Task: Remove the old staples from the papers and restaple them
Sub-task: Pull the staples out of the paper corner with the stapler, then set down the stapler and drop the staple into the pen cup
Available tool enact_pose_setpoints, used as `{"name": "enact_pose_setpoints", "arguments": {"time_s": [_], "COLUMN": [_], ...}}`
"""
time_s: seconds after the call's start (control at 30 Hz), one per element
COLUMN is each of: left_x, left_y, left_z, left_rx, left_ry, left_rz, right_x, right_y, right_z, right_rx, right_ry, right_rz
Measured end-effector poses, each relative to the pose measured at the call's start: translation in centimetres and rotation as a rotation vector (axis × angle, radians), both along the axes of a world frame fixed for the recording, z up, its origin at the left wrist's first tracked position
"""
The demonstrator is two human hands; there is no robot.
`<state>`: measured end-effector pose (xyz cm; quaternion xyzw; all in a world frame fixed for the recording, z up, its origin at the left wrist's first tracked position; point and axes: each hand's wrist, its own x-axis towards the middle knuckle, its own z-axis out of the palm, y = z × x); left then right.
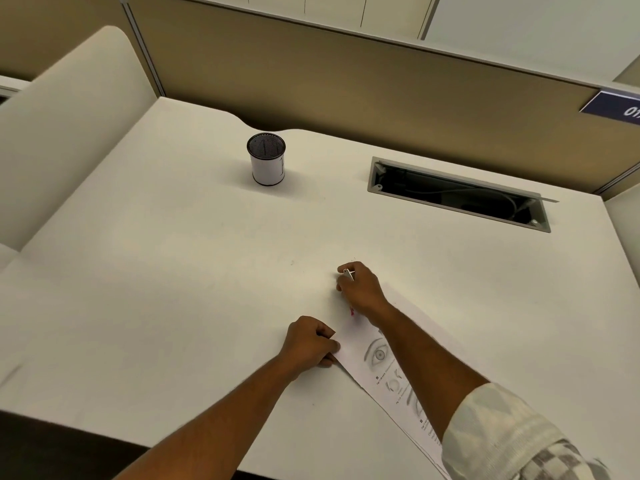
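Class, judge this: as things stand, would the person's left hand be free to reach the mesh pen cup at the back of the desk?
Probably not yet: the left hand grips the edge of the printed white papers. The desk towards the black-rimmed mesh pen cup looks unobstructed.

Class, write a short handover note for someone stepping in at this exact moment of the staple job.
Left hand: pinches the near-left edge of the papers, holding them on the desk.
Right hand: grips a small metal tool with a red part at the papers' far corner.
Done: cannot tell; no staple is visible.
Left: pull any old staple, then restaple; no stapler in view.
Mesh cup stands at the back.
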<state>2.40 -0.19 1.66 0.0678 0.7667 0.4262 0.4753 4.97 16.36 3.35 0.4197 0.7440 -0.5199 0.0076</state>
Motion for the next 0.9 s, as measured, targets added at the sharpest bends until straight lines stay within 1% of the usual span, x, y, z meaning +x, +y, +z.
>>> {"name": "enact_pose_setpoints", "arguments": {"time_s": [0.07,0.17,0.23,0.3,0.37,0.43,0.6,0.7,0.8,0.9], "left_x": [0.0,0.0,0.0,0.0,-0.1,-0.1,-0.1,-0.5,-1.3,-1.8], "left_y": [0.0,-0.1,-0.1,-0.2,-0.1,-0.2,-0.2,-0.1,0.0,0.4], "left_z": [-0.1,-0.4,-0.5,-0.5,-0.5,-0.6,-0.7,-0.6,-0.5,-0.5], "left_rx": [-0.006,0.001,0.015,0.024,0.021,0.009,0.009,0.014,0.025,0.029], "left_ry": [0.001,0.014,0.016,0.015,0.010,0.012,0.047,0.128,0.216,0.324], "left_rz": [-0.010,-0.039,-0.050,-0.053,-0.052,-0.063,-0.081,-0.059,-0.043,-0.115], "right_x": [-0.6,-2.0,-3.0,-3.9,-4.6,-5.0,-4.2,-1.7,2.6,7.1], "right_y": [-0.9,-2.0,-2.8,-3.6,-4.3,-4.9,-4.8,-2.9,-0.2,2.0], "right_z": [-0.4,-1.1,-1.1,-1.2,-1.3,-1.5,-1.3,-0.7,-0.4,-0.8], "right_rx": [-0.004,0.143,0.215,0.217,0.150,0.129,0.236,0.339,0.477,0.660], "right_ry": [-0.002,-0.003,0.014,0.062,0.130,0.174,0.157,0.180,0.164,0.143], "right_rz": [0.072,0.252,0.287,0.221,0.110,0.053,0.030,0.009,-0.027,0.008]}}
